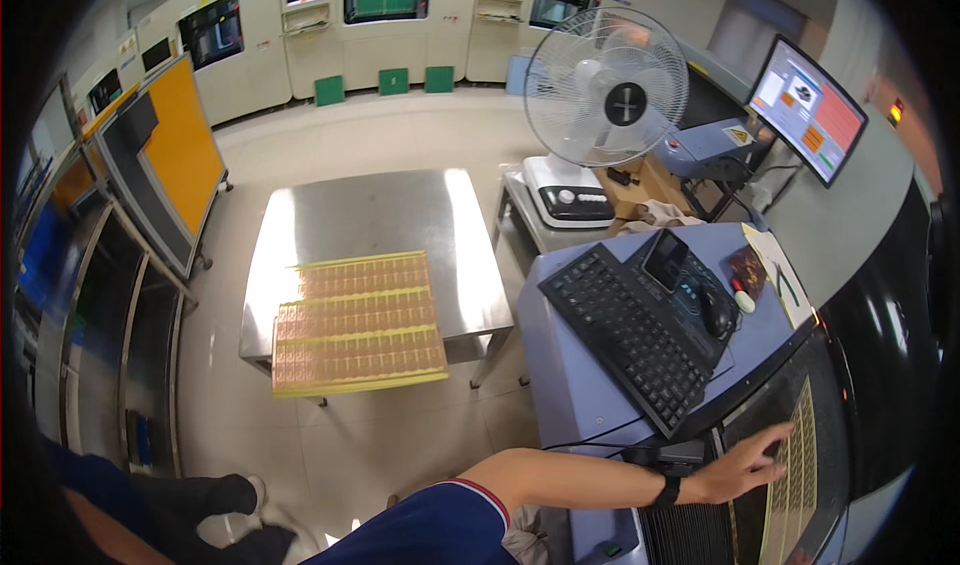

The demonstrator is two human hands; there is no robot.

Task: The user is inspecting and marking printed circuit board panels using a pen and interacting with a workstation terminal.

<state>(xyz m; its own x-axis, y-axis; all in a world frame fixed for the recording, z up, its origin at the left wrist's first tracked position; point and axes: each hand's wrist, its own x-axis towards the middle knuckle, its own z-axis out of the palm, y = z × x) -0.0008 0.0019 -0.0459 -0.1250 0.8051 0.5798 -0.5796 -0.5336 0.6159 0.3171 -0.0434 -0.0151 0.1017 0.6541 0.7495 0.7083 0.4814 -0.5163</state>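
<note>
My right hand [742,467] reaches to the lower right, a black band on its wrist. Its fingers are apart and extended, the tips at the near edge of a copper-coloured circuit board panel [797,470] with yellowish borders. This panel lies on the dark bed [838,405] of a machine. My left hand is out of view. Another copper-coloured panel, or a stack of them [360,327], rests on the steel table [375,210] and overhangs its near edge; how many lie there I cannot tell.
A black keyboard [630,335], mouse [715,310] and phone [666,260] sit on the blue-grey machine top. Beyond are a fan [607,85] and a monitor [808,108]. An orange wheeled board [185,145] and a rack [95,295] stand left; dark-trousered legs [200,495] show lower left.
</note>
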